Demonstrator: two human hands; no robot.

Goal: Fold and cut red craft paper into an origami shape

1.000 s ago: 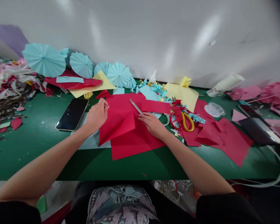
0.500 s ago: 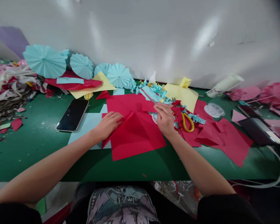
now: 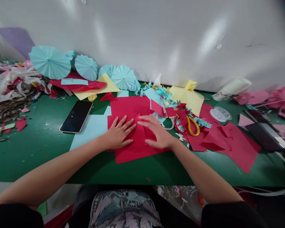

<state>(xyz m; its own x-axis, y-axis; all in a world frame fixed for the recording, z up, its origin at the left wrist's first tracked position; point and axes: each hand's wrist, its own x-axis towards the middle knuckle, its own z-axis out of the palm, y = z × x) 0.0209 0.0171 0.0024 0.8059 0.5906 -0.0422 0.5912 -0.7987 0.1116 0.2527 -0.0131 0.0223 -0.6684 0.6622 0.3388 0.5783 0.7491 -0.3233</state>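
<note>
Red paper (image 3: 130, 107) lies in sheets at the middle of the green table, with a folded piece on top. Spread flat on its left part is my left hand (image 3: 118, 133), fingers apart. My right hand (image 3: 158, 131) is over the right part of the same paper, its fingers apart and nothing held. Beyond that hand rests a slim pale tool (image 3: 163, 107) beside a small red piece. To its right are scissors with one red loop and one yellow loop (image 3: 193, 126), and a white ring (image 3: 168, 123). Light blue paper (image 3: 89, 128) shows under the red sheets on the left.
A phone (image 3: 76, 116) lies left of the paper. Blue paper fans (image 3: 123, 77) stand along the wall. Yellow paper (image 3: 187, 96) and blue scraps lie behind the scissors. Red sheets (image 3: 239, 142), a clear lid (image 3: 220, 114) and a dark device (image 3: 267, 136) are rightward.
My right hand has let go of the slim tool, which now lies on the table, and moved down and left onto the red paper. My left hand has spread out; the raised fold is flatter.
</note>
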